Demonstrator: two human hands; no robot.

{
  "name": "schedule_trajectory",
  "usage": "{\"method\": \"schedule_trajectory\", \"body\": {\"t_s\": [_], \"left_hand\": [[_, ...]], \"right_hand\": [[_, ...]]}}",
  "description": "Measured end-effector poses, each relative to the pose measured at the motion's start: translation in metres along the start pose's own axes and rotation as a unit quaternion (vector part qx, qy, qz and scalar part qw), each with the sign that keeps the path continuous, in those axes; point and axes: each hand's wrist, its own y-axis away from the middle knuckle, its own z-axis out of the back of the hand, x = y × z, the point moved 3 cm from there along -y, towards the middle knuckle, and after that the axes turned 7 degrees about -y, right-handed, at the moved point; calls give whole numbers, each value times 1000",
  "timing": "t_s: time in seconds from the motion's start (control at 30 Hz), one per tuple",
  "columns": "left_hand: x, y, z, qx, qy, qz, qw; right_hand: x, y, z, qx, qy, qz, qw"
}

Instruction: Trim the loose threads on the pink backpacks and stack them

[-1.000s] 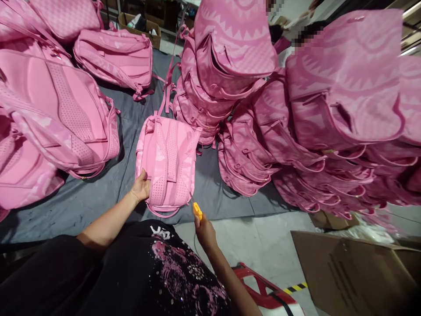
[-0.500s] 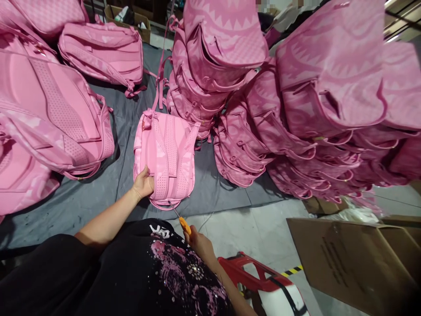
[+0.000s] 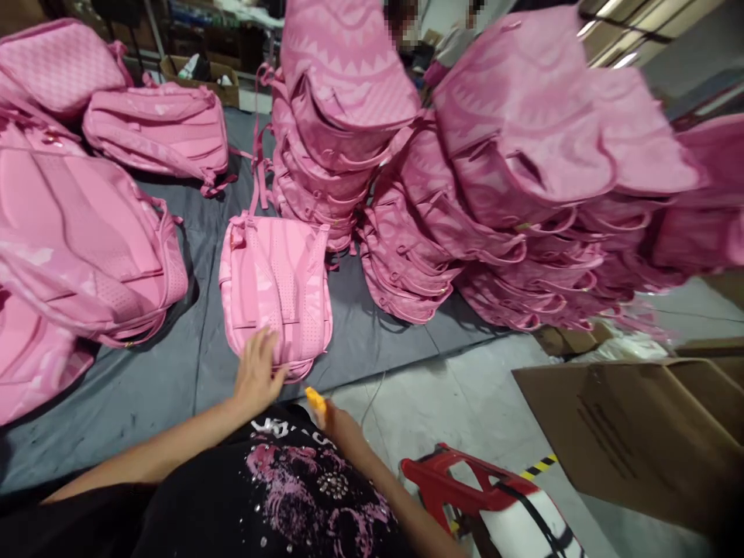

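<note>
A pink backpack (image 3: 273, 291) lies strap side up on the grey mat (image 3: 174, 364) in front of me. My left hand (image 3: 257, 373) rests on its near bottom edge, fingers spread flat over the fabric. My right hand (image 3: 340, 422) is closed around a small tool with a yellow-orange handle (image 3: 315, 399), held just off the backpack's near corner. The tool's tip is hard to make out.
Tall stacks of pink backpacks (image 3: 465, 194) rise behind and to the right; more pink backpacks (image 3: 75, 232) lie on the left. Flattened cardboard (image 3: 628, 434) lies on the concrete floor at right. A red and white stool (image 3: 477, 496) sits near my right side.
My left hand has let go of the backpack's side and slid to its bottom edge, fingers now flat. My right hand with the tool has pulled back towards my body.
</note>
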Motion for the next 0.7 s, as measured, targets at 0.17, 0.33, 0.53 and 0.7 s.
{"method": "schedule_trajectory", "body": {"t_s": [0.17, 0.33, 0.53, 0.7], "left_hand": [[-10, -11, -55, 62, -355, -229, 904], [-12, -37, -79, 11, -478, -265, 837], [-47, -71, -62, 44, -379, -213, 900], [-97, -102, 19, -129, -130, -40, 982]], "right_hand": [[-5, -1, 6, -53, -45, -23, 997], [-6, 0, 4, -55, -131, 4, 990], [2, 7, 5, -102, -193, 25, 976], [27, 26, 33, -238, -186, 27, 953]]}}
